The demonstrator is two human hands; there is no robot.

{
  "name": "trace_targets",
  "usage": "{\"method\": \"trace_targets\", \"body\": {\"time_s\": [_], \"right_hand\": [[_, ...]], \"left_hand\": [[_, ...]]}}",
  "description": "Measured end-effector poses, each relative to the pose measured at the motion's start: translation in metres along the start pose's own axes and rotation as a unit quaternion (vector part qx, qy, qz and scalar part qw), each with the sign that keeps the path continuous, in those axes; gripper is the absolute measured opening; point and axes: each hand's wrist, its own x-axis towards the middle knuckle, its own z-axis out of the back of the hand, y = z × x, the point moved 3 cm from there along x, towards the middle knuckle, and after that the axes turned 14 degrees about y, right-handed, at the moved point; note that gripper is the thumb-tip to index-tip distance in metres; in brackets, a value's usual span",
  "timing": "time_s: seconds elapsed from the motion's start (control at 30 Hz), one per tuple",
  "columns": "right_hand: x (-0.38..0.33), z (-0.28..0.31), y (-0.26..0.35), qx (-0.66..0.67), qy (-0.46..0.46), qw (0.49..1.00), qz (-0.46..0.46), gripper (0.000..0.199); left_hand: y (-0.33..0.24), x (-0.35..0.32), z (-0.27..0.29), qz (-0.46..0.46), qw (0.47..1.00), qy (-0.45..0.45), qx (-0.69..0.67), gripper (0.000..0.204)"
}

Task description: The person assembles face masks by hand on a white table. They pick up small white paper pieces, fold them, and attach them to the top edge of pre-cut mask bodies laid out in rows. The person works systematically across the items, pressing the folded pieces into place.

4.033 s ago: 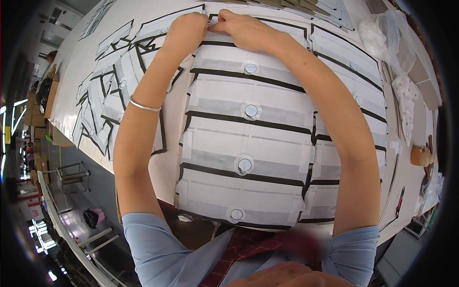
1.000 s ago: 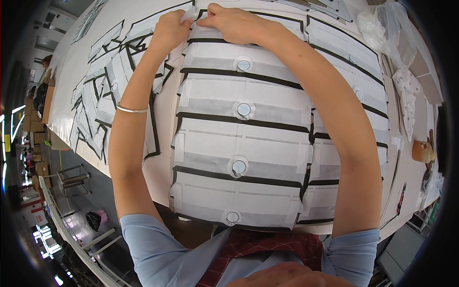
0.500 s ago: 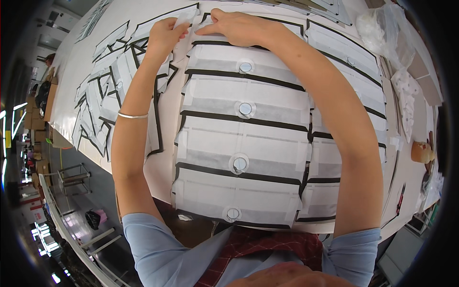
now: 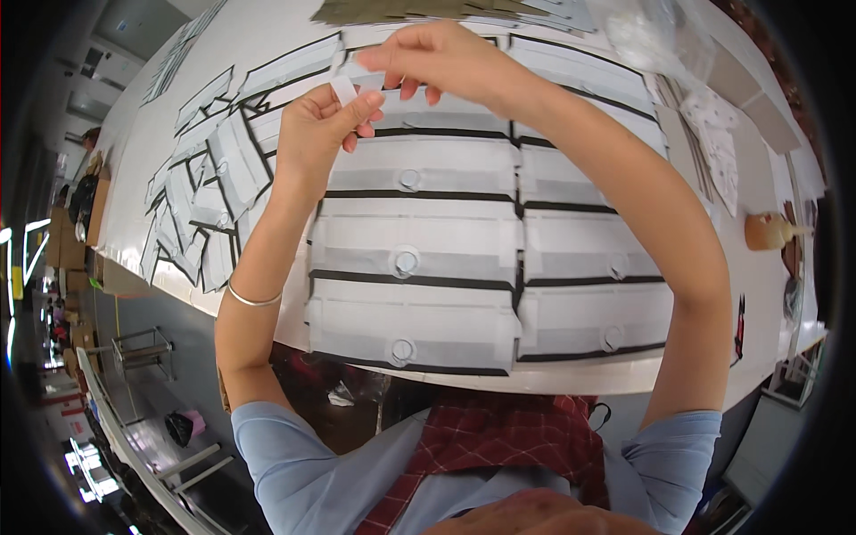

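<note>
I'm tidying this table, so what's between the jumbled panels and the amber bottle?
Between the jumbled panels and amber bottle, the head view shows two columns of white panels, with the left forearm and right arm above.

No words or numbers that I can read from here, nothing legible to me on the white strip (image 4: 343, 90), the white panels (image 4: 464, 232) or their round discs (image 4: 407, 262), the background too small to make out.
</note>
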Motion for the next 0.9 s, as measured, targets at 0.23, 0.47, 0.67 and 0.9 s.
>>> {"method": "trace_targets", "body": {"time_s": [0.23, 0.47, 0.67, 0.9], "right_hand": [[-0.145, 0.019, -0.005, 0.060, -0.054, 0.997, 0.004, 0.027], [-0.328, 0.057, -0.010, -0.058, -0.123, 0.985, -0.109, 0.018], [-0.406, 0.046, -0.047, 0.010, 0.063, 0.988, -0.140, 0.015], [-0.387, 0.044, -0.073, -0.103, 0.047, 0.979, -0.167, 0.018]], "left_hand": [[-0.039, -0.023, -0.116, -0.036, 0.990, 0.132, -0.013, 0.020], [-0.057, -0.053, -0.230, -0.028, 0.947, 0.320, -0.028, 0.028], [-0.059, -0.085, -0.280, -0.105, 0.914, 0.372, 0.122, 0.018], [-0.039, -0.113, -0.303, -0.315, 0.813, 0.356, 0.335, 0.023]]}}
